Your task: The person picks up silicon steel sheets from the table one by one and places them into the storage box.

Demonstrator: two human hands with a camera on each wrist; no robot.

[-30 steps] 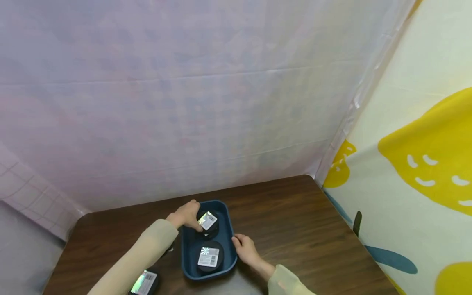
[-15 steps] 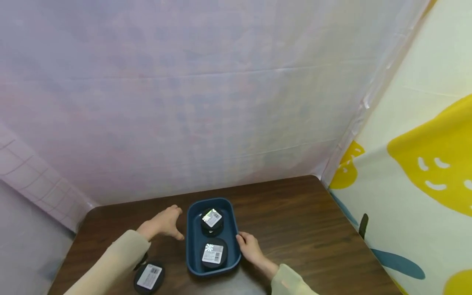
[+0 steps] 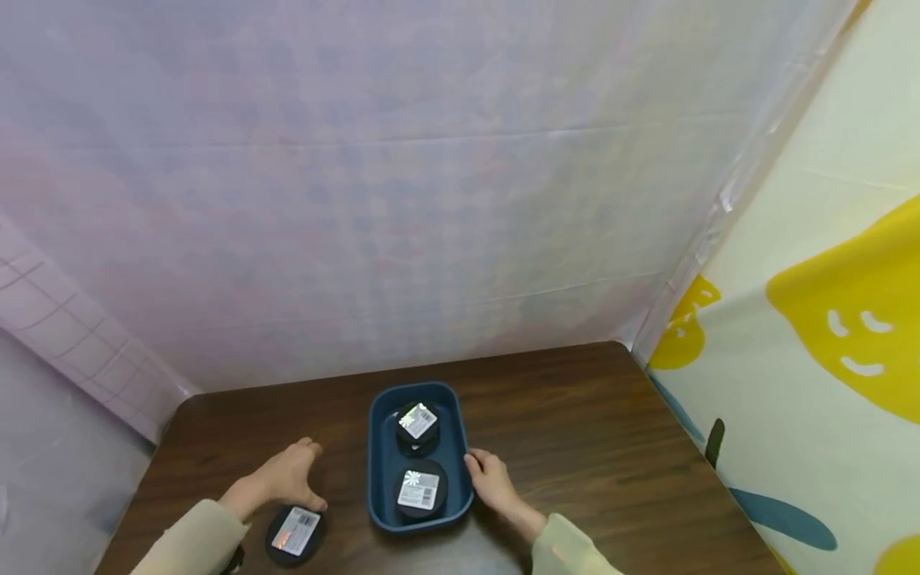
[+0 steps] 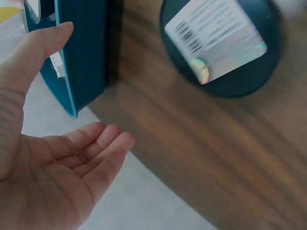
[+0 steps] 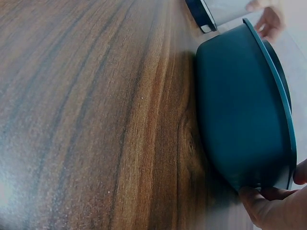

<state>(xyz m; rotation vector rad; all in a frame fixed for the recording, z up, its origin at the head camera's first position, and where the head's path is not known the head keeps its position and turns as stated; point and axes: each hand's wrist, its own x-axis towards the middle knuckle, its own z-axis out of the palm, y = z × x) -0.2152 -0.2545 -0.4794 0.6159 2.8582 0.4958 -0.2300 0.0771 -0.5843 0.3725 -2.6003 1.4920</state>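
A flat-topped round black container with a white barcode label lies on the table at the lower left. My left hand hovers just beyond it, thumb and fingers spread apart and holding nothing. In the left wrist view the same labelled container sits apart from the fingertips. A blue rectangular tray stands to the right of that hand. Inside it are a labelled black container at the near end and another at the far end, stacked on a further dark round piece. My right hand grips the tray's right rim.
The brown wooden table extends on both sides of the tray. A pale cloth hangs behind its back edge, and a lemon-patterned cloth hangs at the right.
My left hand has let go of the far container in the tray and moved left and nearer, towards the container on the table. The right hand stays on the rim.
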